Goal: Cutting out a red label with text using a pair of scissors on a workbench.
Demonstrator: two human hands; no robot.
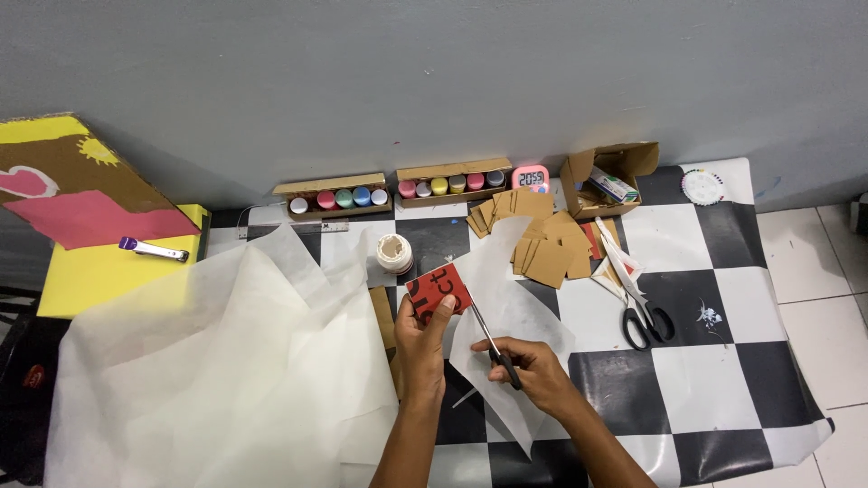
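My left hand point(421, 336) holds up a small red cardboard piece point(438, 289) with dark print, thumb and fingers pinching its lower edge. My right hand point(533, 370) grips a pair of slim scissors point(493, 343) by the dark handles; the blades point up-left and meet the red piece's lower right edge. Both hands hover over thin white tracing paper point(226, 361) spread on a black-and-white checkered table cover point(714, 389).
A pile of brown cardboard pieces point(542, 239), a second pair of black-handled scissors point(642, 312), a tape roll point(394, 253), two cardboard trays of paint pots point(336, 197), a pink digital timer point(531, 178), an open small box point(608, 181) and a painted yellow board point(81, 217) at left.
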